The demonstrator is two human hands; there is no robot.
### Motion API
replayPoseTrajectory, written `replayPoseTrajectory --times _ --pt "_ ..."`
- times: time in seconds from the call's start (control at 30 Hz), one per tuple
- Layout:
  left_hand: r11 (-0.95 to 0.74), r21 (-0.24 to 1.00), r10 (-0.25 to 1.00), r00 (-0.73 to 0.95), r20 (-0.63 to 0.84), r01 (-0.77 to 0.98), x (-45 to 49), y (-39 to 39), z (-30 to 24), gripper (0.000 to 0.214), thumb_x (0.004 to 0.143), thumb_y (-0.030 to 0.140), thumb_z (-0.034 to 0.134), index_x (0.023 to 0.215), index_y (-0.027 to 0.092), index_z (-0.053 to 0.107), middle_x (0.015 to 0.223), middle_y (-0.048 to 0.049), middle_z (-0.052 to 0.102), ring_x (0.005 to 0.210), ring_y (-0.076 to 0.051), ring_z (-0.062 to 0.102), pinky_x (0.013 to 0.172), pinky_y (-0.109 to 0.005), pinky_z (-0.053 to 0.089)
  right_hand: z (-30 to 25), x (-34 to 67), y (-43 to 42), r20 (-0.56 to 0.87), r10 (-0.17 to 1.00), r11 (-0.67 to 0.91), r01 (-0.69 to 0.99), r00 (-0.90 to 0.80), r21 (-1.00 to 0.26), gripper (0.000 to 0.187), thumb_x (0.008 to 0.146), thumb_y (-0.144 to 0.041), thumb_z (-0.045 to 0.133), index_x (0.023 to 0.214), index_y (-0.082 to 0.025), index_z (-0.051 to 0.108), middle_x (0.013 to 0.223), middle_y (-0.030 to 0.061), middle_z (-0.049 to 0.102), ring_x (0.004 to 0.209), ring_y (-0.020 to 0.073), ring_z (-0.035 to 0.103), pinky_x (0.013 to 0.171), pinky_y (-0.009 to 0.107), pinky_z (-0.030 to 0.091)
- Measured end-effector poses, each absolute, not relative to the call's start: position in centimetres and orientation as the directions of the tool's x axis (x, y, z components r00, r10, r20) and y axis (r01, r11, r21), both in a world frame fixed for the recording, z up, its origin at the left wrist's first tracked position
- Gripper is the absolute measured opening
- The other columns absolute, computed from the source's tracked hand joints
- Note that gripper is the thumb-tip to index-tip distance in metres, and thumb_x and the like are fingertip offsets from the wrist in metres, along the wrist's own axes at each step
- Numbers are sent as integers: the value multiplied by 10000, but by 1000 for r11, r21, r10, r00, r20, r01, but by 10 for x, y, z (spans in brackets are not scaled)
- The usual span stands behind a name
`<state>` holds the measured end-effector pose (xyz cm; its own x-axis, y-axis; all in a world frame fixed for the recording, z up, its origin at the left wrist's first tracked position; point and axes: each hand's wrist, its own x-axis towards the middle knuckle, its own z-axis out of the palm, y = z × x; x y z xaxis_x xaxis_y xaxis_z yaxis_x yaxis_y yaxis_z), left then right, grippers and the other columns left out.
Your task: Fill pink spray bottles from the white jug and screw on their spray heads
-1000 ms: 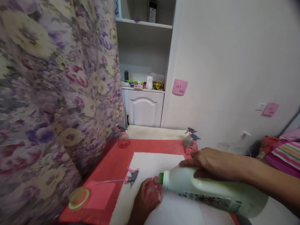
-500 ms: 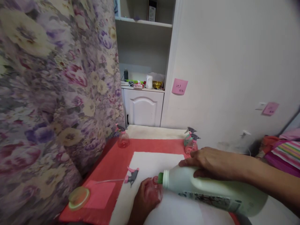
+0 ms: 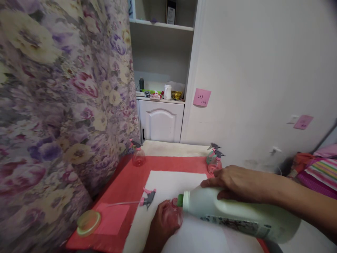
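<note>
Right grip (image 3: 237,183) curls firmly over the tilted jug (image 3: 244,212), left grip (image 3: 158,223) round the bottle (image 3: 175,212) beneath the green spout (image 3: 180,200); pouring looks underway, the sprayer head (image 3: 149,199) still off, leftward of both grips.

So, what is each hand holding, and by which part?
Left hand: pink bottle, by its round body. Right hand: pale-green jug, by its handle.
</note>
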<state>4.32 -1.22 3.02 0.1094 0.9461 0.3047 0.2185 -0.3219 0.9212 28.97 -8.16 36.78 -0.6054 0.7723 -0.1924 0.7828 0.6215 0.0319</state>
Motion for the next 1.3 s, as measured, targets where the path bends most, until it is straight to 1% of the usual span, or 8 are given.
replayPoseTrajectory --times 0.23,0.43,0.53,0.73,0.9,1.03,1.2,1.3 --pt "-280 949 957 125 262 148 41 -12 31 753 559 436 799 1218 205 516 1244 -139 678 1183 -330 632 1013 -469 516 367 291 -81 -174 770 627 778 -613 34 438 927 -236 527 1363 -248 558 879 104 732 759 227 680 681 331 491" --pt "-259 949 965 96 245 178 42 -14 37 705 570 502 797 1173 231 550 1190 -131 712 1125 -335 668 938 -441 565 367 290 -82 -179 769 629 776 -614 41 427 943 -248 509 1367 -226 561 880 119 734 762 232 680 690 342 490" --pt "-260 954 963 114 245 148 43 -15 39 745 568 549 778 1188 217 536 1207 -144 700 1115 -331 672 908 -425 578 369 289 -82 -181 769 630 775 -614 45 429 939 -228 519 1365 -227 564 869 116 737 759 230 680 700 343 487" --pt "-272 954 958 126 257 126 42 -13 36 777 553 550 791 1200 211 528 1218 -141 691 1159 -330 643 997 -442 522 371 287 -82 -203 770 627 776 -605 66 428 943 -252 513 1367 -216 563 851 121 734 738 241 676 682 353 486" --pt "-269 954 960 109 256 131 43 -13 34 787 549 572 786 1198 206 535 1207 -146 694 1138 -336 654 978 -446 535 368 289 -81 -189 769 631 772 -611 72 442 934 -226 515 1375 -219 555 873 126 733 758 243 679 700 357 495" --pt "-277 950 958 114 262 144 42 -12 34 804 535 580 801 1195 207 531 1211 -143 691 1150 -335 648 1002 -449 518 369 289 -82 -194 772 626 778 -605 63 445 927 -222 524 1371 -233 558 867 122 733 767 256 683 701 368 500" --pt "-278 951 956 131 261 136 41 -12 34 765 546 493 820 1204 224 538 1217 -130 698 1149 -330 653 999 -448 526 372 285 -82 -222 781 601 799 -583 18 455 924 -205 531 1377 -242 554 918 133 745 817 270 697 738 392 516" --pt "-276 953 957 131 260 123 41 -11 31 755 543 430 824 1208 225 532 1236 -136 691 1165 -336 643 1025 -481 505 372 285 -81 -224 784 597 802 -579 16 461 920 -205 540 1380 -234 552 927 143 744 825 279 698 735 398 516"
